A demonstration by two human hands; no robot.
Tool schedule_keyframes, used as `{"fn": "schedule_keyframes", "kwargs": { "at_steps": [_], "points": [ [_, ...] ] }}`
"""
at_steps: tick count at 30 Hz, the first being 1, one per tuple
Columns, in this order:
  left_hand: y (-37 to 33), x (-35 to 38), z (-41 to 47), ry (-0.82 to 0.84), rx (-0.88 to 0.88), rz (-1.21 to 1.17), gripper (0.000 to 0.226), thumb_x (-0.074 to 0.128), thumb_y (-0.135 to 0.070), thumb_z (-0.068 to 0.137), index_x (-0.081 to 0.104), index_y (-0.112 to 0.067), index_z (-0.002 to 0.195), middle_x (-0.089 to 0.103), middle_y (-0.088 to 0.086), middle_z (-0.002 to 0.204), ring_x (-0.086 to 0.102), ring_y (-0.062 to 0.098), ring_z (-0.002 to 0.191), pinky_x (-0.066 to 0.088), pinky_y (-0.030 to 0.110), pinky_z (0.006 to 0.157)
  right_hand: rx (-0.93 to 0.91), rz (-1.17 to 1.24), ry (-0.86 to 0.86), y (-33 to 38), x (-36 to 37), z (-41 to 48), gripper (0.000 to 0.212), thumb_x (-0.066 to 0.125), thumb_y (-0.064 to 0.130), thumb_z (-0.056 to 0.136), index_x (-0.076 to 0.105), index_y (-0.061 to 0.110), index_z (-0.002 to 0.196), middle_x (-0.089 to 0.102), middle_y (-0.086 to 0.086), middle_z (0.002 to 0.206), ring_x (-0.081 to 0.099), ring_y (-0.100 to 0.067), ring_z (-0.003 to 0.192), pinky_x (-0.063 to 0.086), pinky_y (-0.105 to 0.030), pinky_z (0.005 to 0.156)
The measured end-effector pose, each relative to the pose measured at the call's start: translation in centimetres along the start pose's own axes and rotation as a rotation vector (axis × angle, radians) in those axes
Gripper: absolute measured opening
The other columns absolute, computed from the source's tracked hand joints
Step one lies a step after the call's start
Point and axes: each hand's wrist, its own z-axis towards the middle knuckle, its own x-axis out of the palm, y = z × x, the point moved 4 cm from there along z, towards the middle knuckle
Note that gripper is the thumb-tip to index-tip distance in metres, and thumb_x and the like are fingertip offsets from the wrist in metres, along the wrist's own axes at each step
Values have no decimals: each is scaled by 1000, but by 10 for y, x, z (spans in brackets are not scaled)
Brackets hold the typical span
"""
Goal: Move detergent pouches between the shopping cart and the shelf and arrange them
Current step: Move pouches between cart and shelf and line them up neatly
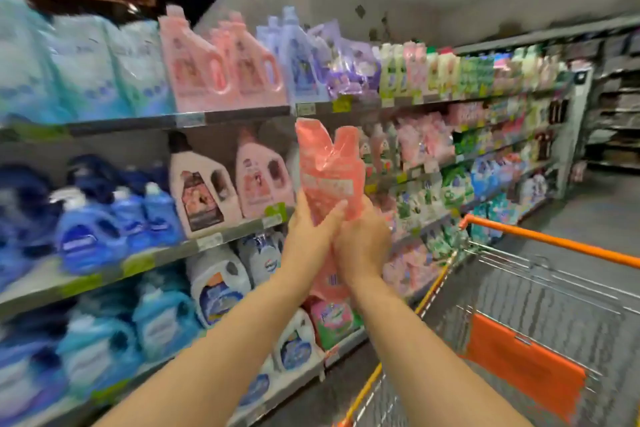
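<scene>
One pink detergent pouch (329,163) is in transit. It is held upright over the aisle, between the shelf (225,240) on the left and the shopping cart (554,239) on the right, and level with the middle tier. The left hand (311,239) and right hand (363,246) both grip its lower half, the left hand's fingers (333,213) curled round its front. The right hand's fingers are hidden behind the pouch.

Which way the pouch is travelling cannot be read here. The part of the cart's wire basket in view shows only its orange flap (519,364), so the pouch is probably bound for the shelf, with placing and straightening left to do.

Pink bottles (258,180) stand just left of the pouch on the middle tier, and blue bottles (86,236) fill the near left. More pink pouches (420,139) sit farther right (blurred, but a likely home). The upper tier's edge (242,114) hangs close above, and the packed bottles leave little room to slip the pouch in.
</scene>
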Motion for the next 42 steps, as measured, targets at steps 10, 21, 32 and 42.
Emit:
{"fn": "schedule_keyframes", "kwargs": {
  "at_steps": [10,21,32,42],
  "points": [
    [-42,-291,-8,-464,191,-33,57,65,-50,67,49,-26,116,65,-6,100,62,7,96,46,29,94,-415,-48,230,187,224,-119,30,46,30,97,55,15,120,68,-8,103,61,-27,99,38,-31,70],
    [-59,-532,33,-641,104,-387,32,65,-23,75,66,-6,103,64,15,91,62,29,82,52,42,82,-770,288,886,285,383,-140,54,62,34,86,46,28,137,39,11,143,29,0,132,20,-14,106],
    [-88,-641,149,-551,288,-277,30,43,-20,93,59,-11,117,71,11,101,70,26,89,59,40,71,-265,821,1117,344,561,-49,19,74,24,78,64,22,94,71,-3,94,69,-17,84,58,-34,79],
    [-109,-747,238,-774,349,-135,56,69,-48,77,57,-13,119,71,7,104,70,27,92,56,49,77,-381,741,681,391,674,-1,51,80,42,67,51,24,104,65,7,94,65,-14,86,55,-33,75]
  ]
}}
